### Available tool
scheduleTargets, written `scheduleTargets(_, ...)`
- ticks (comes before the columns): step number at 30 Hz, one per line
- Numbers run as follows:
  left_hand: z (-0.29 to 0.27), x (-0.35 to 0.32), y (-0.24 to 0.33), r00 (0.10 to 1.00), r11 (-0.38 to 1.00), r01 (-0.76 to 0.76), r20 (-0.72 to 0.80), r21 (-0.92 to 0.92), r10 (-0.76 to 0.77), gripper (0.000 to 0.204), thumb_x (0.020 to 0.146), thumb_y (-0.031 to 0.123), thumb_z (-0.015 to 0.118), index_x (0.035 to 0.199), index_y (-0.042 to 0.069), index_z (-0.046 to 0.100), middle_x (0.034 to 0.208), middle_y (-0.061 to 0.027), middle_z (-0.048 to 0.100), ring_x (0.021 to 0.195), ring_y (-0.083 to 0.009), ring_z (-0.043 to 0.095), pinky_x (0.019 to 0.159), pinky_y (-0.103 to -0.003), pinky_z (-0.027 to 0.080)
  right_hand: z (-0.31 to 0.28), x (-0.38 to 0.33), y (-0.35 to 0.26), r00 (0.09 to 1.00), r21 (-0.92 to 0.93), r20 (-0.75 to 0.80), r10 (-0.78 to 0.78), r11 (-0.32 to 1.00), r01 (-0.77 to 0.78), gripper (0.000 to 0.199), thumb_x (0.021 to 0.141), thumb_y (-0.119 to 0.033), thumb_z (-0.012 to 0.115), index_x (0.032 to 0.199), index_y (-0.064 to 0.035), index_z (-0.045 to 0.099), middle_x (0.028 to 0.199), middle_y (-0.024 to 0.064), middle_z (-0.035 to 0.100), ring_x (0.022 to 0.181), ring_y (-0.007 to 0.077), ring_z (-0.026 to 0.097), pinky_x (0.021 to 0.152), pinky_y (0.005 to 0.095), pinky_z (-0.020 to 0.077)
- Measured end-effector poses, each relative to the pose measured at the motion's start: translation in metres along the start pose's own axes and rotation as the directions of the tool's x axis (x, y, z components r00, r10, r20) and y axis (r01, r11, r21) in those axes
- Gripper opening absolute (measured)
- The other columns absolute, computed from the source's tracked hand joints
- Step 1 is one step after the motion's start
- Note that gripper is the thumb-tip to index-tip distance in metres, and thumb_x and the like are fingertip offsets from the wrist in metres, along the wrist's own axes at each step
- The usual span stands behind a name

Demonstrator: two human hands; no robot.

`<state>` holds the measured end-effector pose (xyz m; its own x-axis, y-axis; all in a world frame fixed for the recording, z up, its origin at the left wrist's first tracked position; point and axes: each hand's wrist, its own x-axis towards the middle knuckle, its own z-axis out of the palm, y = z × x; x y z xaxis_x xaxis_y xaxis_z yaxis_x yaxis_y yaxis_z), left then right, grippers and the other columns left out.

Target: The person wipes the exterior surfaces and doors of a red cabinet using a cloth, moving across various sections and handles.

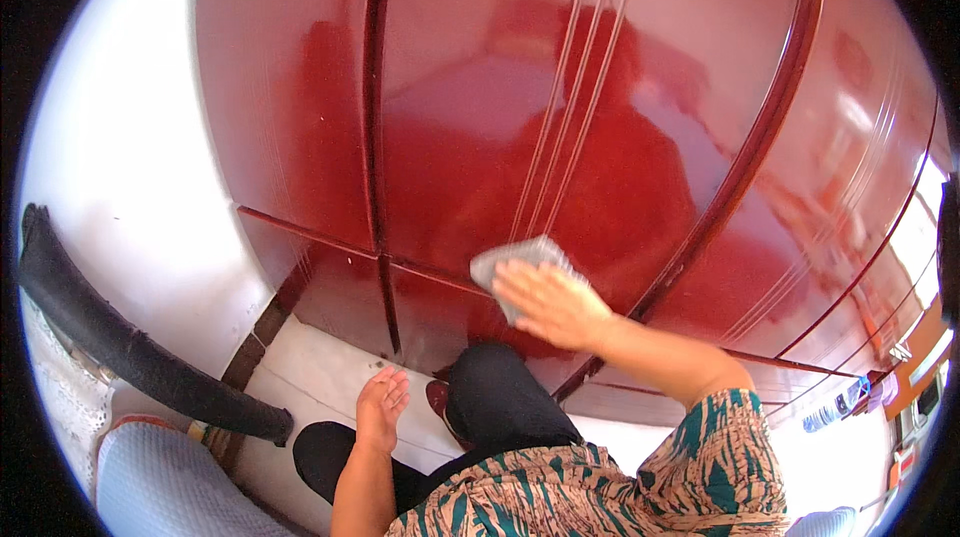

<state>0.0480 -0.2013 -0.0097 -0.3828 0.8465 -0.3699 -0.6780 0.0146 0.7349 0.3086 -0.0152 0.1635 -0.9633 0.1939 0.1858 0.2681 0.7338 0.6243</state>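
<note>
My right hand (552, 305) holds a grey cloth (490, 265) against the glossy red wardrobe (450, 157); my left hand (379, 412), well apart, is loosely uncurled.

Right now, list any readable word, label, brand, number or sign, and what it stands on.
None can be read.
Glossy red cabinet doors: pale lines and reflections, no lettering seen.
Grey cloth under the right hand: blurred, no lettering seen.
Blue-and-white bottle-like item and clutter at the right edge: too small and blurred to read.
</note>
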Motion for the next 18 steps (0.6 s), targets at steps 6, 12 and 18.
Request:
scheduleTargets(6,0.002,-0.001,0.001,0.999,0.999,0.035,-0.021,-0.001,-0.035,0.04,0.092,0.02,0.054,0.128,0.003,0.051,0.118,-0.01,0.062,0.106,-0.0202,0.059,0.092,-0.034,0.046,-0.021,0.019,0.018,0.997,0.056,-0.064,-0.044,0.997,0.047,0.069,0.093,-0.042,0.049,0.149,-0.0054,0.032,0.158,0.0097,0.026,0.147,0.0206,0.019,0.119,0.0412,0.0093)
scheduleTargets(12,-0.013,0.005,0.0,1.0,1.0,-0.004,-0.007,0.0,0.004,0.044,0.087,0.029,0.063,0.123,0.006,0.054,0.116,-0.0088,0.063,0.106,-0.0213,0.059,0.092,-0.035,0.047,-0.149,0.112,0.12,0.829,-0.205,-0.524,0.194,0.916,-0.344,0.06,0.086,-0.034,0.061,0.142,-0.0171,0.044,0.151,0.0101,0.037,0.141,0.0259,0.032,0.113,0.0453,0.026)
scheduleTargets(18,-0.003,0.0,0.003,1.0,1.0,-0.018,0.016,0.009,0.018,0.046,0.087,0.03,0.064,0.125,0.007,0.053,0.117,-0.0083,0.063,0.107,-0.0208,0.059,0.093,-0.035,0.046,-0.224,0.142,0.18,0.513,-0.114,-0.779,0.361,0.723,-0.682,0.067,0.091,-0.036,0.057,0.147,-0.009,0.034,0.155,0.0168,0.027,0.144,0.0337,0.021,0.116,0.0479,0.0178)
